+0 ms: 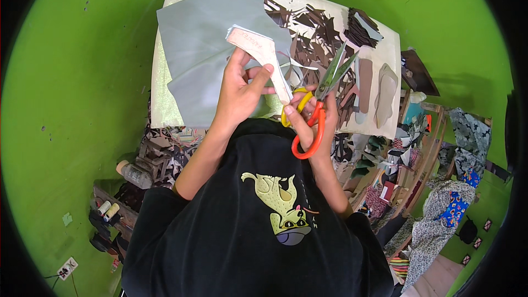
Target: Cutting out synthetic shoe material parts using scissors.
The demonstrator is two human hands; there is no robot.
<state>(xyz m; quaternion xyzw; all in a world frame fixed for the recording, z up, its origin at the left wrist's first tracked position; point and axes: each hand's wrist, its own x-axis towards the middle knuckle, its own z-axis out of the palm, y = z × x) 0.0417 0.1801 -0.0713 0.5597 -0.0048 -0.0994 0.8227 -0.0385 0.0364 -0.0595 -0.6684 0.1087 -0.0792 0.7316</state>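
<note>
My left hand pinches a curved, pale template with faint marks on it. A thin grey-white edge shows behind its upper rim. Scissors rest in my right hand, with one orange loop and one yellow loop; their blades point up and away, slightly apart. My right thumb and fingers are at the narrow lower end of the template, and I cannot tell how firmly they grip it. Below both hands lies a large grey sheet of leather-like material, with a thin white strip beside the template.
On the pale tabletop are dark brown offcuts, a stack of dark pieces and sole-shaped pieces. A wooden rack with scraps stands to the right. Thread spools sit lower left, near a green wall.
</note>
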